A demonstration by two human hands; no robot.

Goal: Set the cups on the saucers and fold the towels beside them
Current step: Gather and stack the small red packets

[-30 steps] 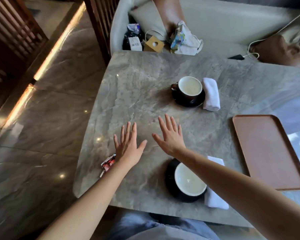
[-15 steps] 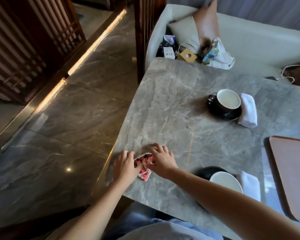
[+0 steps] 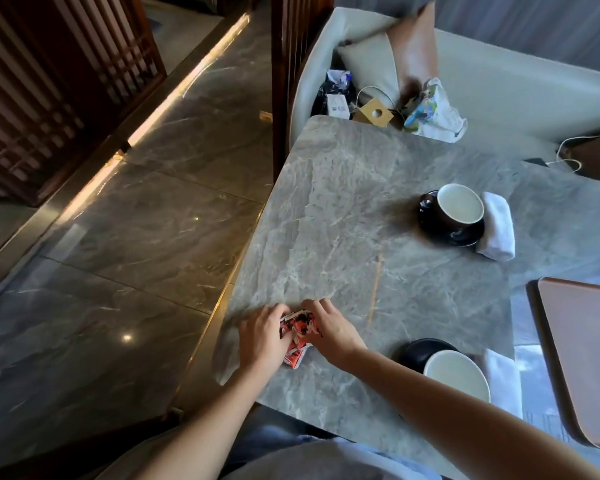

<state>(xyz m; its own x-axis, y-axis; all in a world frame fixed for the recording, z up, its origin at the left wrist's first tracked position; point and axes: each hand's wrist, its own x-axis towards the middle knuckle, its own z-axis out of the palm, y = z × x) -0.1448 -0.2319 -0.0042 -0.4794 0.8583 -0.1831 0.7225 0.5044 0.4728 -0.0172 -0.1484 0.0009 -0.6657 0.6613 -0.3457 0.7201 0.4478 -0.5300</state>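
**Two settings look laid; loose packets (image 3: 298,329) are being gathered**

Curled fingers (image 3: 278,312) of the left hand (image 3: 260,336) press in against the left side of a small heap of red-and-white packets. The right hand (image 3: 329,332) cups the heap's other side, its fingers bent and their tips resting on the stone just beyond it. Both hands hold the heap between them. How firmly they hold it cannot be told, since the fingertips of the left hand are hidden.

The heap lies close to the left edge of the table (image 3: 343,220), near its front left corner.

Further out, along the front edge, the near cup (image 3: 456,375) sits on the near saucer (image 3: 417,351), with the near towel (image 3: 503,379) just beside it on the right. Toward the back edge, the far cup (image 3: 459,206) stands on the far saucer (image 3: 444,233), and the far towel (image 3: 497,226) touches that saucer's right rim, rolled or folded into a neat bundle. A brown tray (image 3: 582,355) lies at the right edge.

Both cups and towels look to be in place, so the step in hand seems to be tidying the stray packets. Lifting them next calls for an even squeeze from both sides. They are thin and loose, and so near the edge that any that slip could drop to the floor.
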